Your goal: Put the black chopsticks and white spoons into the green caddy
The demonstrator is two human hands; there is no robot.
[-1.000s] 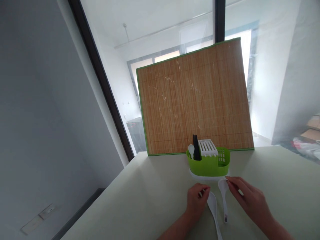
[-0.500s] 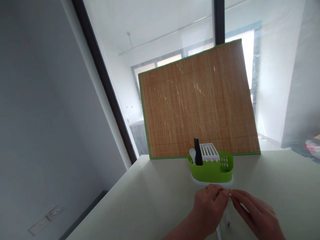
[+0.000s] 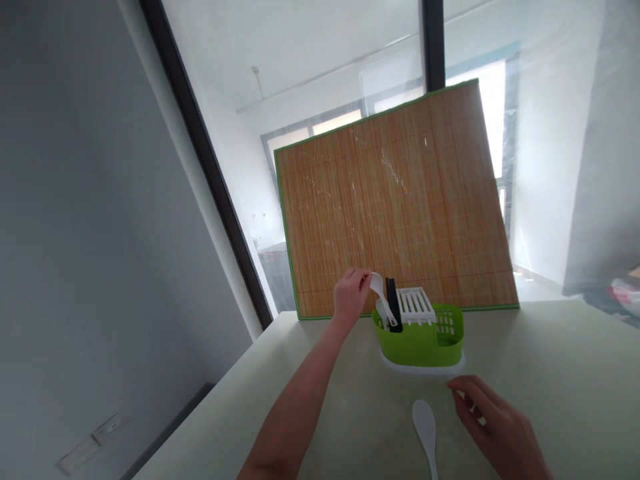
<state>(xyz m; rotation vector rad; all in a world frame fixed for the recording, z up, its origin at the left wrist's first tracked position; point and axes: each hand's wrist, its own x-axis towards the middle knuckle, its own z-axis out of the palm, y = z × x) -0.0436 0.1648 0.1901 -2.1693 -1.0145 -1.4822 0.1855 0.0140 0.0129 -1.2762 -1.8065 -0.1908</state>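
My left hand [image 3: 351, 293] pinches a white spoon [image 3: 384, 300] by its bowl, its handle slanting down over the left end of a green basket [image 3: 420, 348]. Another white spoon stands in that end, partly behind the held one, beside black chopsticks [image 3: 393, 305]. A white slatted rack [image 3: 416, 305] sits at the basket's middle. My right hand [image 3: 493, 420] hovers near the table's front, fingers curled with gaps between them, nothing visible in them. To its left a larger white spoon [image 3: 425, 427] lies on the table, handle toward me.
The pale table [image 3: 310, 380] carries the basket on its white base [image 3: 423, 370]. A green-edged bamboo mat [image 3: 395, 207] leans upright behind it against the glass. A grey wall [image 3: 125, 267] rises at the left.
My left hand has moved up and left to the basket with a white spoon. My right hand has parted from it and stays low. The larger spoon on the table is now uncovered.
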